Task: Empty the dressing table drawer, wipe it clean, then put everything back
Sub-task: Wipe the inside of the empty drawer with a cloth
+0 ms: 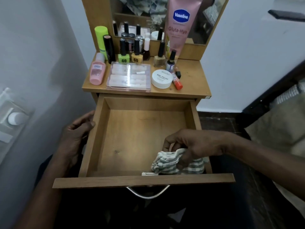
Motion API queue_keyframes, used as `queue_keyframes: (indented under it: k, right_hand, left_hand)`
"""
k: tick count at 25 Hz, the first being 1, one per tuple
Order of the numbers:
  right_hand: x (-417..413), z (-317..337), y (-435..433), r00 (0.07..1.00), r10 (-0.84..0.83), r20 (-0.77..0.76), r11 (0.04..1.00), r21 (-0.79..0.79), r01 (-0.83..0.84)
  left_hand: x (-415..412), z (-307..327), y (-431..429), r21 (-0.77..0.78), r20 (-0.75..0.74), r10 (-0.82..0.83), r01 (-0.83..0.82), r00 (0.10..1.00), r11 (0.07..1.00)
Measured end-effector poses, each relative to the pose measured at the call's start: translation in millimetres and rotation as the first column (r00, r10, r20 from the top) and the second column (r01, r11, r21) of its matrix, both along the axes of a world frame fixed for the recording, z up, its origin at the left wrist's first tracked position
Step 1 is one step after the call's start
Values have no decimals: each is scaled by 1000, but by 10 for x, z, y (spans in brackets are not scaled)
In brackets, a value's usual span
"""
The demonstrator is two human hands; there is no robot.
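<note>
The wooden drawer (132,139) is pulled out wide and holds nothing but a cloth. My right hand (194,144) grips that striped grey-and-white cloth (166,162) in the drawer's near right corner. My left hand (77,134) rests against the outside of the drawer's left wall, fingers curled on its rim. On the table top (194,83) stand several nail polish bottles (136,52), a clear plastic box (128,76), a white nail polish remover tub (162,78), a pink bottle (97,71) and a tall pink Vaseline tube (179,25).
A mirror (142,15) backs the table. A white wall with a switch plate (11,116) is close on the left. A bed edge with bedding (280,126) lies on the right. A metal handle (147,193) hangs under the drawer front.
</note>
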State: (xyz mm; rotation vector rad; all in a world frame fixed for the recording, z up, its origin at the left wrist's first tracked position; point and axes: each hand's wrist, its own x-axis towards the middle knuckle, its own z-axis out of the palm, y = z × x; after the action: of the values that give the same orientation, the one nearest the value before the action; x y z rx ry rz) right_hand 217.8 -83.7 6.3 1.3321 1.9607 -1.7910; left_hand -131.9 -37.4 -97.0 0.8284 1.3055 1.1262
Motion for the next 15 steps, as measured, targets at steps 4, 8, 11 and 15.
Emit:
queue_keyframes:
  k: [4,8,11,15]
  right_hand:
    - [200,108,-68,988,124,92,986,97,-133]
    - [-212,65,-24,978,-104,-178,966,217,142]
    - [-893,-52,114,933,-92,-348,816,511,271]
    - [-1587,-336,113,928,361,-91,393,917,-63]
  left_hand:
    - [104,31,-26,0,27,-4,4,1000,1000]
    - [186,85,-70,-25,83,-10,13,996,1000]
    - [227,165,-69,-29,133,-72,76,988,997]
    - [139,124,-113,-17,-69,-9,7,998,1000]
